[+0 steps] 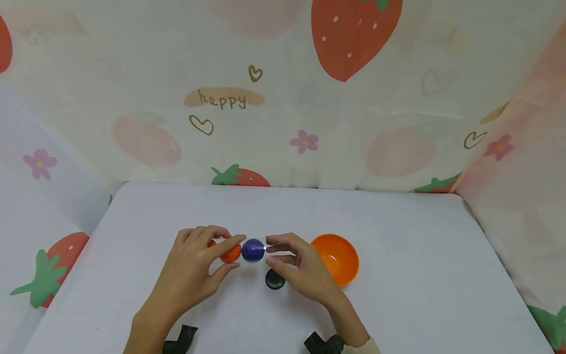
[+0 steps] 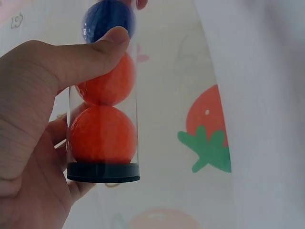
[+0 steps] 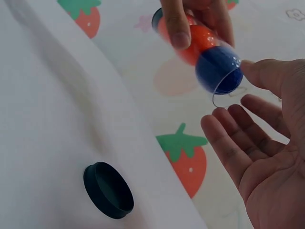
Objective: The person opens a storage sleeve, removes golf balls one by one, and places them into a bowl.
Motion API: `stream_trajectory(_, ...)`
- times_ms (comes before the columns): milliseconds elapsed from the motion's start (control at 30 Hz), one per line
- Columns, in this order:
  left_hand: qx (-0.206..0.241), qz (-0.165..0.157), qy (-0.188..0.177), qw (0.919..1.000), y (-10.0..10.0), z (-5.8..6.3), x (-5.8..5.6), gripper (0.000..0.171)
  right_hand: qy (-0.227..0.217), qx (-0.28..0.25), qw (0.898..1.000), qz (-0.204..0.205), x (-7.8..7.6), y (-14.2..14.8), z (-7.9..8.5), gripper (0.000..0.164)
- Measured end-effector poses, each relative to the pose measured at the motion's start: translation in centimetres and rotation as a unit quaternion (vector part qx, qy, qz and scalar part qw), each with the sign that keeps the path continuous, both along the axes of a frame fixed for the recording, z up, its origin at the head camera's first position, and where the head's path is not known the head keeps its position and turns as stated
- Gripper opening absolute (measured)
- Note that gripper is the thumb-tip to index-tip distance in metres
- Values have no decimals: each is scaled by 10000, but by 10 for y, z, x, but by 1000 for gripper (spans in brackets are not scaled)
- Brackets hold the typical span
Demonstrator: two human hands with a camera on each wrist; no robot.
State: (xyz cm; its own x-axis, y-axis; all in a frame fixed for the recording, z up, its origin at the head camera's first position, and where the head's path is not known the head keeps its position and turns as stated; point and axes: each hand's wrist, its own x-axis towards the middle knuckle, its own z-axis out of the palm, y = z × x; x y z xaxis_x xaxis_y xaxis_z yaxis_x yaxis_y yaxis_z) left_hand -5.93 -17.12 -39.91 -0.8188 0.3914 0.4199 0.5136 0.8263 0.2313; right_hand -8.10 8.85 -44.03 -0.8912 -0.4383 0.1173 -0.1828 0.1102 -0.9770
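Observation:
My left hand (image 1: 194,265) grips a clear tube (image 2: 129,106) held sideways above the table. Inside it, two orange balls (image 2: 103,136) sit in a row behind a blue ball (image 1: 253,250). A black cap (image 2: 104,173) closes the tube's end on the left hand's side. The other end is uncapped, with the blue ball near its rim. Around that rim my right hand (image 1: 302,268) has its thumb and fingers spread apart, the thumb tip right beside the rim in the right wrist view. A loose black cap (image 3: 108,191) lies on the table below the right hand.
An orange bowl (image 1: 354,258) stands on the white table (image 1: 420,275), just beyond and to the right of the right hand. Black straps (image 1: 325,344) show near the wrists at the lower edge. A fruit-patterned cloth (image 1: 283,113) rises behind the table.

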Motion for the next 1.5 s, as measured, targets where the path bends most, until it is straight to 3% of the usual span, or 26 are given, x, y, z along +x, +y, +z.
stream_trajectory(633,48,-85,476,9988,1,7,3,60,-201,-561,9981,124,-1,-1,1,42)
stream_trajectory(1167,483,-105,5,9988,0,2,-2,58,11,-609,9981,-81,1,13,10,42)
stream_trajectory(1367,505,-87,-252,9984,0,-2,-1,62,67,-808,9966,-141,0,30,11,41)
stream_trajectory(1500,659,-36,-408,9970,-4,-2,1,62,203,-540,9976,-378,0,48,15,42)
